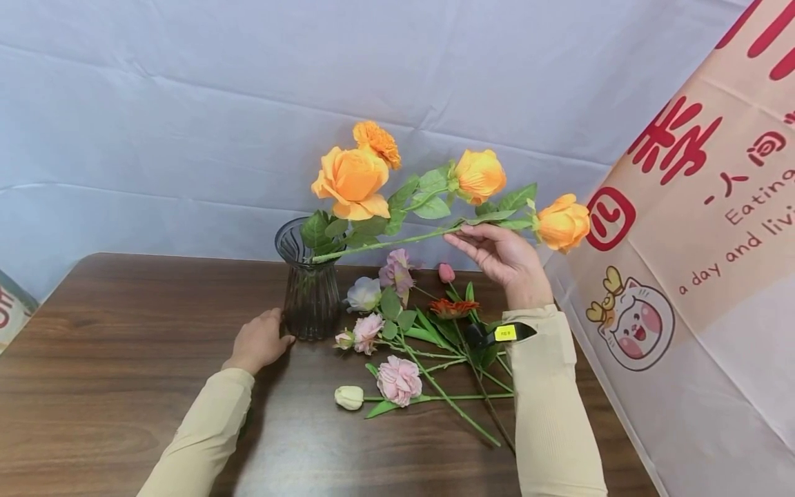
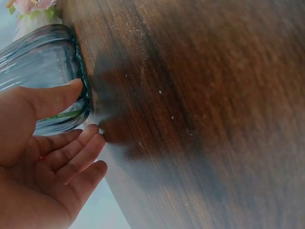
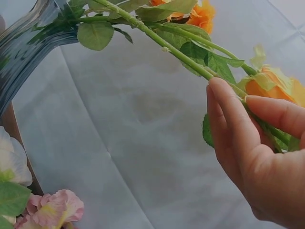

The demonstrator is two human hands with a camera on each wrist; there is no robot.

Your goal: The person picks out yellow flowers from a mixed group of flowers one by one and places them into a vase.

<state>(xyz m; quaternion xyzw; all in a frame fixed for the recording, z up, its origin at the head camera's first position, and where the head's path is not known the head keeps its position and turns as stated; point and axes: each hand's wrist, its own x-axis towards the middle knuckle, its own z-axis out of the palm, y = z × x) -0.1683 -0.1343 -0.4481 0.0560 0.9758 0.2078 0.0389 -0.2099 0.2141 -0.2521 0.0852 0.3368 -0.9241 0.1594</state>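
My right hand [image 1: 497,259] pinches the green stem [image 3: 183,59] of an orange rose [image 1: 562,222] between thumb and fingertips, close below the bloom. The stem slants down leftward, its cut end overlapping the mouth of the dark ribbed glass vase [image 1: 310,304] in the head view. Low on the vase's left side, my left hand [image 1: 261,339] holds the base, thumb in front and fingers behind. Rising from the vase are a large orange rose [image 1: 350,183], a ruffled orange flower [image 1: 379,143] and another orange rose [image 1: 479,177] that leans right.
Loose artificial flowers lie right of the vase: a pink peony-like bloom [image 1: 399,380], a white tulip [image 1: 349,397], a pink tulip [image 1: 446,273], a rust-orange flower [image 1: 455,308] and several others with crossing stems. White cloth [image 1: 217,138] hangs behind the wooden table [image 1: 124,386]. A printed banner [image 1: 702,228] hangs at right.
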